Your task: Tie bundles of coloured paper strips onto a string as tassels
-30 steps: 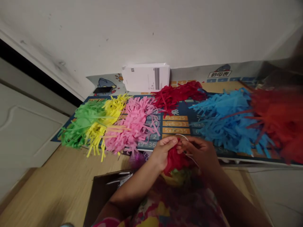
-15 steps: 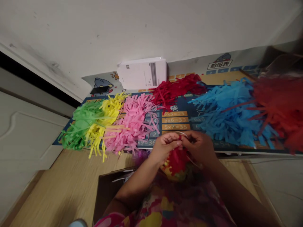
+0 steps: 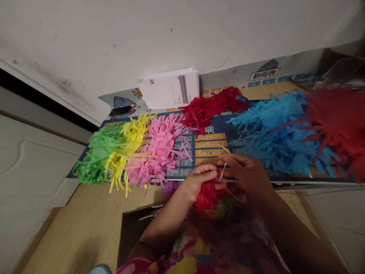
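**Right hand (image 3: 245,171) lifts off the red paper tuft (image 3: 208,198)**

The right hand has risen from the tuft and now stands just apart from the left hand (image 3: 199,180). Its fingers are half closed, pinching a thin white string (image 3: 224,161) whose end stands up above them. The left hand lies curled on top of the tuft and seems to hold it, though its grip is partly hidden. The tuft sits low against the person's flowered shirt (image 3: 199,247).

Ahead, a multiplication chart (image 3: 209,152) covers the bench (image 3: 80,224). On it lie fringed paper bunches: green (image 3: 99,152), yellow (image 3: 125,148), pink (image 3: 161,152), dark red (image 3: 209,108) and blue (image 3: 273,133), with a blurred orange-red bunch (image 3: 336,125) at far right. The blue bunch lies near the right hand without touching it. Behind are a white paper stack (image 3: 169,88) and a phone (image 3: 119,111).
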A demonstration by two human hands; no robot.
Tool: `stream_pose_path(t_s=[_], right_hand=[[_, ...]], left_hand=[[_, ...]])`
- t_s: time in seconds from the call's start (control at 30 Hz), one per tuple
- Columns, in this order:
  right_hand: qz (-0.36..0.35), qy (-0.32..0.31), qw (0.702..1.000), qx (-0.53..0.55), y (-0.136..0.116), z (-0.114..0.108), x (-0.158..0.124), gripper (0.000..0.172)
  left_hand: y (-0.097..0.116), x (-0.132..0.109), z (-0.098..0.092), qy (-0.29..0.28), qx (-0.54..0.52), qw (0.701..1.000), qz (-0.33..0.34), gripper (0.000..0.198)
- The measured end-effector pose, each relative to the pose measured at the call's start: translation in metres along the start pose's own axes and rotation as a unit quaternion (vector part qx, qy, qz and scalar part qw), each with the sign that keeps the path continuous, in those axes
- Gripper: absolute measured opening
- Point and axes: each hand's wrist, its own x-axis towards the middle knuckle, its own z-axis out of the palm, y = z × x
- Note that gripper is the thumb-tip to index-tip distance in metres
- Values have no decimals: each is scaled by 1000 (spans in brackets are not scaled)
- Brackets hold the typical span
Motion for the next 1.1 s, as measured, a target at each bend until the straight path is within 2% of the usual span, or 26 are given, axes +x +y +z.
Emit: stream_pose_path(t_s=[0.07, 0.17, 0.23, 0.33, 0.4, 0.67, 0.8, 0.87, 0.93, 1.0, 1.1], right_hand=[[-10, 25, 999, 26, 0, -5, 8, 35], [0, 39, 982, 184, -1, -21, 21, 32], [-3, 33, 967, 253, -5, -34, 27, 25], [-8, 23, 959, 281, -13, -51, 31, 14], [-6, 18, 960, 281, -19, -58, 31, 14], [-92, 61, 979, 171, -21, -69, 33, 25], [-113, 125, 984, 57, -13, -55, 14, 29], [-91, 101, 990, -33, -10, -43, 0, 27], [-81, 45, 989, -115, -8, -30, -12, 24], [-112, 20, 980, -165, -8, -17, -20, 26], [-182, 15, 964, -192, -10, -5, -26, 21]], left_hand=[[0, -1, 2, -23, 19, 1000, 0, 39], [0, -2, 1, -27, 34, 999, 14, 39], [-1, -2, -2, -14, 51, 998, 20, 40], [-2, -1, -7, 6, 72, 997, 29, 40], [-3, -1, -11, 10, 82, 996, 28, 41], [-7, -2, -19, 55, 117, 991, 35, 40], [-1, -8, -9, 95, 107, 982, 121, 36], [4, -11, -3, 112, 92, 979, 142, 39], [6, -12, 1, 121, 57, 982, 132, 41], [6, -11, 4, 122, 20, 984, 126, 42], [3, -10, 6, 117, 0, 984, 131, 42]])
